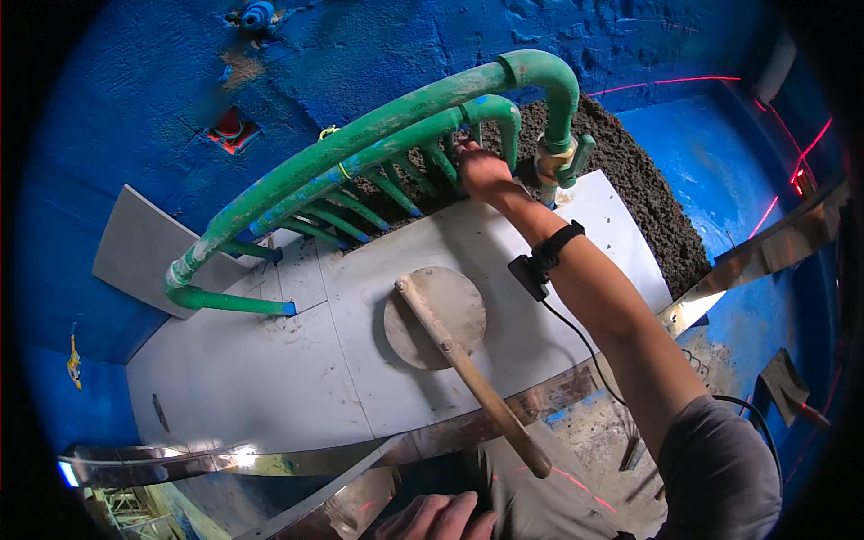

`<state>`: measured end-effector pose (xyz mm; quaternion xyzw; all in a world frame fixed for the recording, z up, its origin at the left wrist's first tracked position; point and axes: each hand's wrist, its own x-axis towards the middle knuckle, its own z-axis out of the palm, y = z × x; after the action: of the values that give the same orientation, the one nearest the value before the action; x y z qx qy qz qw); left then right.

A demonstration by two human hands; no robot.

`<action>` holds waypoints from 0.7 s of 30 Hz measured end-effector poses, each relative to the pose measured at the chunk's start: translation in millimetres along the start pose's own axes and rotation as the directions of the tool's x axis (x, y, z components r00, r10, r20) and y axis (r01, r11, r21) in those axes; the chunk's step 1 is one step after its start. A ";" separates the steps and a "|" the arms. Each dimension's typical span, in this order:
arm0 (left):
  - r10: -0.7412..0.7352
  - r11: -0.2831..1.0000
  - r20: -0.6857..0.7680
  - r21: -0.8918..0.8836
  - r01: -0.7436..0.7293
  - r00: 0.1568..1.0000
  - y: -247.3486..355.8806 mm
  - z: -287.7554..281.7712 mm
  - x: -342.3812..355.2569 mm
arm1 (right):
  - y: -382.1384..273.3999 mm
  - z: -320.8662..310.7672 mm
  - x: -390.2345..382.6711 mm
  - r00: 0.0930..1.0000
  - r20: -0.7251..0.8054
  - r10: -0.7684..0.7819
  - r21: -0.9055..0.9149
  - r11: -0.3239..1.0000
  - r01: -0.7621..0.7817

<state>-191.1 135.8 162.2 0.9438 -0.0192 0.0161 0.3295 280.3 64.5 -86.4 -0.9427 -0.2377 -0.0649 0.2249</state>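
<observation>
My right hand [486,173] reaches in among the green pipes [387,135], beside the thin vertical branches over the dark mortar. Its fingers are curled and partly hidden by the pipes, so what they grip cannot be seen. My left hand [441,517] is low at the bottom edge, near the metal edging, with loosely bent fingers slightly apart and nothing seen in them. Between the hands, a large round-headed mallet [490,396] with a wooden handle lies across the white tiles [270,369]. The handle's end juts past the tiles' near edge.
A brass valve [551,166] with a green handle stands right of my right hand. Rough dark mortar [630,171] borders the tiles. A loose tile [144,247] leans at the left wall. Long shiny metal strips [558,391] run along the near edge. A trowel [786,387] is far right.
</observation>
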 end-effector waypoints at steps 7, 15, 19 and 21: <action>0.000 1.000 0.019 0.000 0.000 1.000 0.5 -1.4 1.6 | 5.0 6.6 23.2 0.975 0.189 0.113 0.014 0.993 -0.118; -0.001 1.000 0.009 -0.003 0.001 1.000 3.1 0.2 1.7 | 8.9 20.1 10.0 0.991 -0.133 0.001 -0.006 1.000 -0.002; -0.019 1.000 -0.006 0.024 0.019 1.000 5.9 -0.7 0.8 | 10.4 23.9 -2.8 0.969 -0.231 -0.089 -0.009 0.996 0.089; -0.032 0.999 -0.014 0.031 0.032 0.999 7.5 -2.4 0.3 | 5.3 19.6 -14.8 0.963 -0.252 -0.095 0.011 0.995 0.101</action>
<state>-191.3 131.4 168.8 0.9489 -0.0017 0.0175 0.3151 270.2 63.0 -109.3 -0.9113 -0.2543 -0.1917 0.2609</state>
